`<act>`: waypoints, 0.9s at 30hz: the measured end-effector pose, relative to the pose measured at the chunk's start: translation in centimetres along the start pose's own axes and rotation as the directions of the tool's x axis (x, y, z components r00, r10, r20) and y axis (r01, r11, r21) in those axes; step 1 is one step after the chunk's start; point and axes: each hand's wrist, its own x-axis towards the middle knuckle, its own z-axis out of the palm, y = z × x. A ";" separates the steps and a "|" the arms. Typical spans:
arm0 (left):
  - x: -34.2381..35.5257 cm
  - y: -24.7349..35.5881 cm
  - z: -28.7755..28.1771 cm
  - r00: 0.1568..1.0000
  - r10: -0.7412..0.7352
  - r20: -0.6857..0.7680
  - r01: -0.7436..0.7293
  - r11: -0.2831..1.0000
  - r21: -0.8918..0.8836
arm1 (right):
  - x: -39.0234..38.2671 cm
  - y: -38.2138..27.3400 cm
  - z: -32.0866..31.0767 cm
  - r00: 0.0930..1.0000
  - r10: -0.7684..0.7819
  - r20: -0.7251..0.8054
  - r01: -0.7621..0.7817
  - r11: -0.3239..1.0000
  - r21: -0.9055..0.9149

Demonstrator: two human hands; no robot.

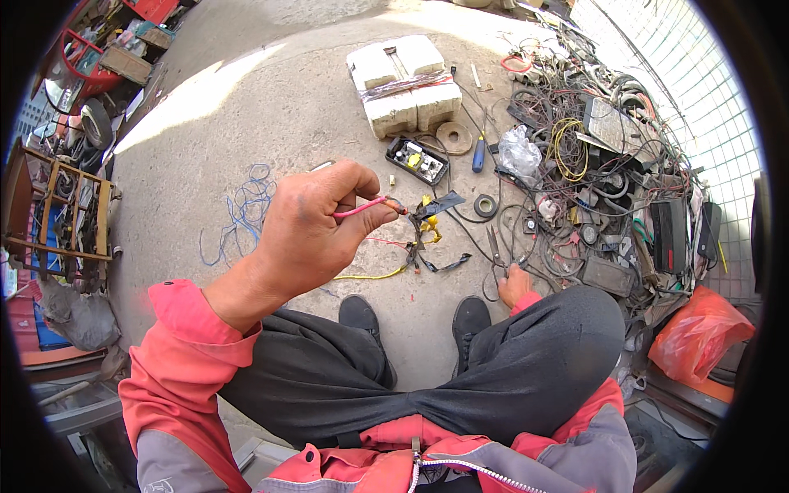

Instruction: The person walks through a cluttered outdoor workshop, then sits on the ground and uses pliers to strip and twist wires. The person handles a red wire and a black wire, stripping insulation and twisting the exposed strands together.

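I see my left hand (316, 226) raised above the concrete floor (246, 123), fingers pinched shut on a red wire (362, 209), while my right hand (515, 284) rests low beside the scissors (496, 246), its grip hidden.

Hard daylight falls from the upper part of the view, bleaching a strip of the concrete floor (246, 90) and the white foam blocks (404, 82) nearly to glare. The lower half lies in soft shade. Focus is sharp at the centre. The fisheye bends the tiled wall (699, 107) at right, and a black rim rings the picture.
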 end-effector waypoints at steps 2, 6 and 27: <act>-0.2 0.2 -0.2 1.000 -0.022 0.020 0.022 1.000 -0.001 | 0.4 -0.1 -1.1 0.996 0.003 -0.095 0.011 0.988 0.156; -0.2 0.7 -0.6 1.000 -0.023 0.001 0.023 1.000 -0.006 | 3.3 -0.1 -3.3 0.993 0.117 0.007 -0.085 0.671 0.737; -1.0 2.6 -1.2 0.978 0.143 -0.149 -0.155 0.985 -0.072 | -6.9 -29.4 -37.1 0.738 -0.663 0.124 0.315 0.502 0.806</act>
